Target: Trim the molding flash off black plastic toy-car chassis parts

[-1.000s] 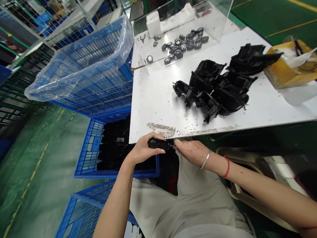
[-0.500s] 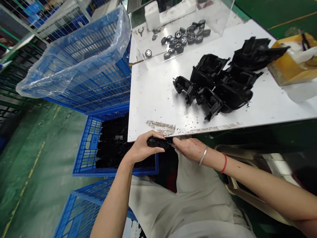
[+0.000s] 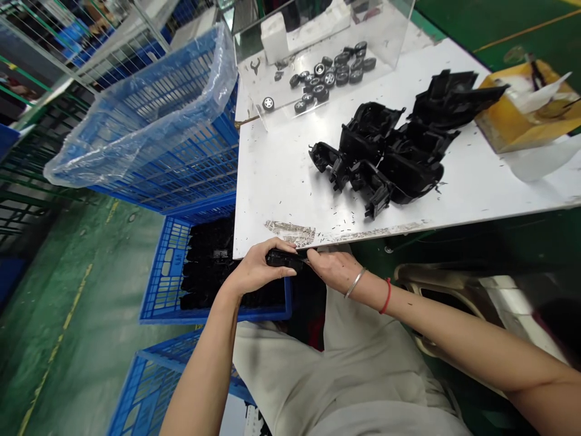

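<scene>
At the table's front edge, my left hand (image 3: 258,266) grips a small black plastic part (image 3: 284,260) between thumb and fingers. My right hand (image 3: 333,269) is closed at the part's right end. From its fingertips a thin, greyish blade-like tool (image 3: 307,261) meets the part; most of that tool is hidden in the hand. On the white table (image 3: 272,175) beyond my hands lies a cluster of larger black plastic shells (image 3: 385,151). Small black slivers are scattered along the near edge.
Behind a clear plastic sheet sit several toy wheels (image 3: 329,79). A yellow box (image 3: 503,133) stands at the right. Left of the table are a blue crate (image 3: 149,145) lined with plastic film and a lower blue crate (image 3: 154,284) holding black parts. A chair (image 3: 503,297) stands at the right.
The view has shifted slightly. My right hand has drawn a little closer to my left, and the blade-like tool shows less. Both hands keep their grip at the part.
</scene>
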The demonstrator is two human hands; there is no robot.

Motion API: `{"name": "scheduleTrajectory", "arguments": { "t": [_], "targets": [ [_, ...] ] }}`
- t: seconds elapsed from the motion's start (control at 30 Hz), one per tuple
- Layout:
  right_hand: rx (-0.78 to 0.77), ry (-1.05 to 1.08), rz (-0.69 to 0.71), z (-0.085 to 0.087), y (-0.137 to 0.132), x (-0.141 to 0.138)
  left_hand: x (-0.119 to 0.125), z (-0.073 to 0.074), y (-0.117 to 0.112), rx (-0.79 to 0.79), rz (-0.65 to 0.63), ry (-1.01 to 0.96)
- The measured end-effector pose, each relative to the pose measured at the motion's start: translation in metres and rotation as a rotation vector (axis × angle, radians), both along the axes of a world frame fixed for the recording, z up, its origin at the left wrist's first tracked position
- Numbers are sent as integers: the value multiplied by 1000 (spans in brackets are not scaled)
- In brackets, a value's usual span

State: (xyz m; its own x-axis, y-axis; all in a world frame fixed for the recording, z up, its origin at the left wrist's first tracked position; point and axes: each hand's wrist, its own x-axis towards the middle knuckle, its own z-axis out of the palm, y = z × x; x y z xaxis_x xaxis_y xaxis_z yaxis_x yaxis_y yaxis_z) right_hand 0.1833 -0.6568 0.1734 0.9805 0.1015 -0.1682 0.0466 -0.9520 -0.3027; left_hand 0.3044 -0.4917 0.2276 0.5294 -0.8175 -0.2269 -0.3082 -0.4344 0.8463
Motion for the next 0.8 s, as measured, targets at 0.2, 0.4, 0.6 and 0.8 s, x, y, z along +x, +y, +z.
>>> {"name": "scheduleTrajectory", "arguments": {
  "t": [0.2,0.4,0.6,0.8],
  "targets": [
    [33,15,26,0,-7,-3,3,4,-1,24,-1,32],
    [46,42,53,-3,-11,-1,5,4,-1,40,7,83],
    [29,-13,-27,-12,1,1,6,6,-2,62,12,97],
    [257,-29,1,-6,-10,-4,6,6,-3,67,43,118]
  ]
}}
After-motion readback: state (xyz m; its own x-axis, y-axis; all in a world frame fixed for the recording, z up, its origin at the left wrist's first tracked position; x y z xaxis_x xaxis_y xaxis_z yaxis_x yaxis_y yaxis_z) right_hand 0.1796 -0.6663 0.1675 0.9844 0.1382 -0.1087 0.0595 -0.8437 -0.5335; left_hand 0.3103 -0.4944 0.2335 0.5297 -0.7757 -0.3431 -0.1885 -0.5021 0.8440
